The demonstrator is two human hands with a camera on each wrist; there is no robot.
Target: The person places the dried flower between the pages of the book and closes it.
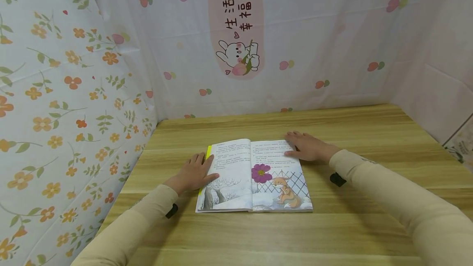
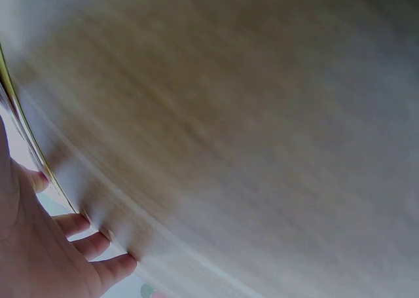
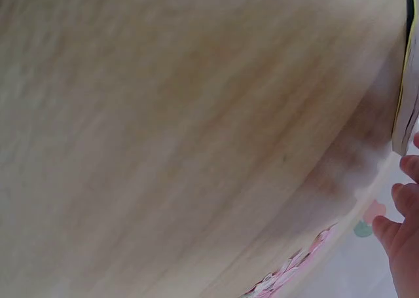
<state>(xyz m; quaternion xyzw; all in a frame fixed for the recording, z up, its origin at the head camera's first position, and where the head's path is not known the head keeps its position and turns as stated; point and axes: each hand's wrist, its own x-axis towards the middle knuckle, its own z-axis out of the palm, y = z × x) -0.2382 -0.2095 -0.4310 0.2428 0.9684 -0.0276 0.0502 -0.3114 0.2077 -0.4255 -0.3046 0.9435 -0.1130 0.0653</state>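
Observation:
An open picture book (image 1: 233,194) lies flat on the wooden table, with printed text above and a snowy scene below. On its right page a fox is drawn beside a purple flower (image 1: 261,173); whether that flower is printed or laid on the paper, I cannot tell. My left hand (image 1: 194,172) rests at the book's left edge, thumb over the page, fingers extended. At the upper right corner, my right hand (image 1: 308,147) touches the right page with its fingers outstretched. Both wrist views catch only the book's edge beside the fingers.
The wooden table (image 1: 281,237) reaches back to a fruit-patterned curtain (image 1: 314,32) bearing a rabbit drawing. A flower-patterned curtain (image 1: 55,106) hangs along the left side. Dark wrist pieces (image 1: 338,179) sit under the sleeves.

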